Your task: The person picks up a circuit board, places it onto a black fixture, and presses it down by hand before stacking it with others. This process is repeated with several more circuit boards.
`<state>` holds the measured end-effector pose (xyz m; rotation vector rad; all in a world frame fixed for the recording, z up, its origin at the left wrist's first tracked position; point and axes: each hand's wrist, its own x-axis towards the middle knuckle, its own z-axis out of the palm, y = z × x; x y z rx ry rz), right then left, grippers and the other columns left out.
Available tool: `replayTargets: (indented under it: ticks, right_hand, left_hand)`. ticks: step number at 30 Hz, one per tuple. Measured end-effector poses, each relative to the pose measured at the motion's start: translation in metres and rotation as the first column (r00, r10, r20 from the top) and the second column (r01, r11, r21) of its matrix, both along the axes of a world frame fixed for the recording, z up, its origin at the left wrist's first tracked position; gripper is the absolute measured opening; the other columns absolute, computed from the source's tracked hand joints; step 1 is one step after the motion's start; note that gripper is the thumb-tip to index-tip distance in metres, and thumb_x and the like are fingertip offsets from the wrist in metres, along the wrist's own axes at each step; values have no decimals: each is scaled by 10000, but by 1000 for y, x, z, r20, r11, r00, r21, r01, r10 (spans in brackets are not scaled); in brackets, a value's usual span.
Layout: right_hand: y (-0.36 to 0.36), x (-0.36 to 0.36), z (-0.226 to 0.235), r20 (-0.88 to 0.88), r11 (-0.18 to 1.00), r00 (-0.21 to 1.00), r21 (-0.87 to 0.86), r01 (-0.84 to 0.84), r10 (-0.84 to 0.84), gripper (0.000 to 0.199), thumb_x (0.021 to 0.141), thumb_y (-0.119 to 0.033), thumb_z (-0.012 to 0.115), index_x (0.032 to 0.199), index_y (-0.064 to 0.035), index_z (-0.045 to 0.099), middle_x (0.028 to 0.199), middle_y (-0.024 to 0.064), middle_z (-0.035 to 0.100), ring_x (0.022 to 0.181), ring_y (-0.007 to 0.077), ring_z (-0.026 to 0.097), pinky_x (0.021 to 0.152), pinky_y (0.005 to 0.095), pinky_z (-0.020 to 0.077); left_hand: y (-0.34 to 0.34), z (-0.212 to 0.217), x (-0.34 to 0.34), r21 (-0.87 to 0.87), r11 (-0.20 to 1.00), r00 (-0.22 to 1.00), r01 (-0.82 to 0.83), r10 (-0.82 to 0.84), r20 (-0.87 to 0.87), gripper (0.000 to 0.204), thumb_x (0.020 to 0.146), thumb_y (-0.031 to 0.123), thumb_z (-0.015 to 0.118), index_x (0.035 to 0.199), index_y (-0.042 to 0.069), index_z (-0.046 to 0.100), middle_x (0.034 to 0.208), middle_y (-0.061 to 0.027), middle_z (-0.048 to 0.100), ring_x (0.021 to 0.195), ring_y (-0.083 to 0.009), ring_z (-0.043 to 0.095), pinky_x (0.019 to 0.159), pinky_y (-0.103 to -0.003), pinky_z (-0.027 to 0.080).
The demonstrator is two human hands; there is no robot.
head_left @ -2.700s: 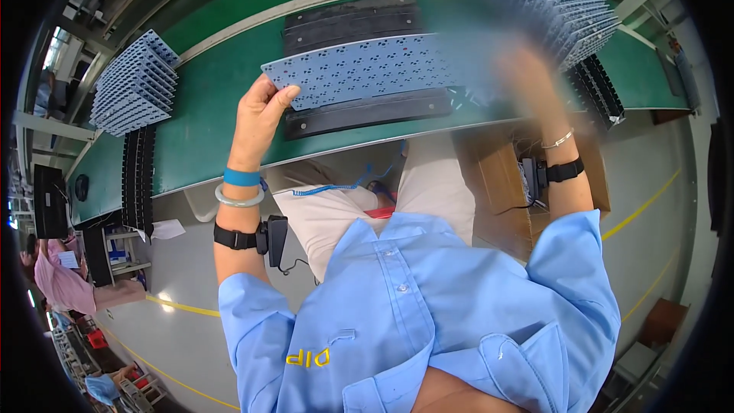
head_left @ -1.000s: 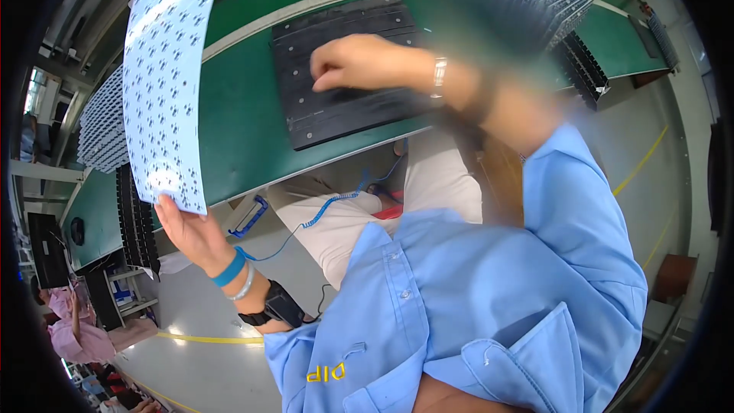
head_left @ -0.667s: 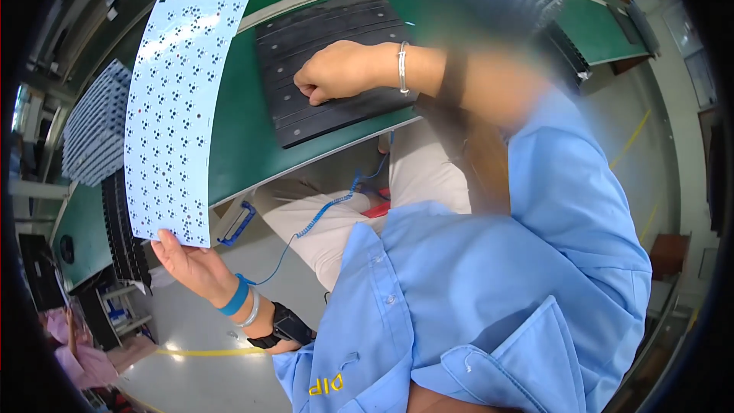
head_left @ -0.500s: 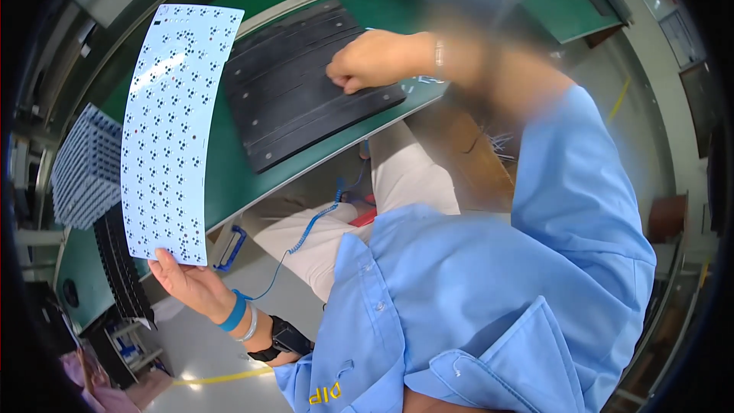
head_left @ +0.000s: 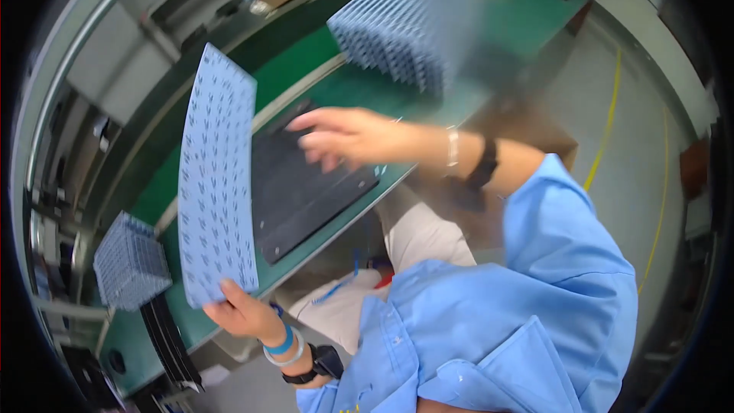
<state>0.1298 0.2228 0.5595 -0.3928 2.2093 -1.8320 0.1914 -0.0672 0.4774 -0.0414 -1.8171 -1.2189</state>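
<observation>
We work at a green conveyor belt (head_left: 367, 84) that runs slantwise across the view from lower left to upper right, with a grey metal rail along its far side and a pale floor with a yellow line (head_left: 612, 122) to our right. A black rectangular plate (head_left: 306, 191) lies flat on the belt, its near edge close to the belt's front edge above our lap. Our left hand (head_left: 241, 312) pinches the bottom corner of a long blue perforated sheet (head_left: 216, 183) and holds it upright, off the belt, to the left of the plate. Our right hand (head_left: 344, 136) hovers over the far end of the plate with the fingers spread and nothing in it; we cannot tell whether the fingertips touch it. A stack of blue sheets (head_left: 131, 264) stands at the belt's left end and a larger, blurred stack (head_left: 405, 34) at the upper right. Between these stacks the green surface beside the plate lies open
</observation>
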Motion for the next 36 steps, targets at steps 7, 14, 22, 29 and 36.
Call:
replayTargets:
  ticks: [7,14,22,29,36]
  right_hand:
    - [-14,-12,16,-58,971,997,-236,33,-48,395,909,-340,512,1119,-5,513,900,69,594,772,117,562,610,273,475]
    - [82,28,74,-465,943,885,309,124,35,254,846,-204,606,962,21,584,785,51,591,715,103,513,640,289,438]
    - [203,67,137,-678,425,658,727,539,326,154,812,-87,595,947,-12,599,804,80,594,739,198,566,706,329,470]
    - [288,13,78,-614,194,685,783,590,393,164,806,-65,601,968,-63,624,924,98,578,914,275,575,812,381,476]
    - [321,-38,20,-558,175,802,829,531,214,178,805,-40,583,975,-76,618,971,95,554,1018,276,521,860,378,454]
  left_hand:
    - [56,9,10,-933,358,885,46,-448,-129,207,782,72,633,949,-25,559,894,-189,583,684,-277,547,551,-362,419]
    - [126,16,0,-908,179,754,378,-628,190,241,771,51,619,1008,30,579,1002,-153,579,820,-303,551,638,-375,428]
    - [70,-28,-36,-788,487,903,376,-381,196,175,838,36,562,1007,1,592,1086,-162,560,970,-332,539,824,-376,439]
    - [24,-65,-40,-685,683,967,254,-155,204,165,866,-11,501,999,-40,593,1149,-172,538,1025,-328,515,856,-406,426]
    - [28,-69,-41,-727,658,976,195,-54,213,181,868,10,483,1003,-28,598,1159,-161,541,1032,-319,511,877,-396,402]
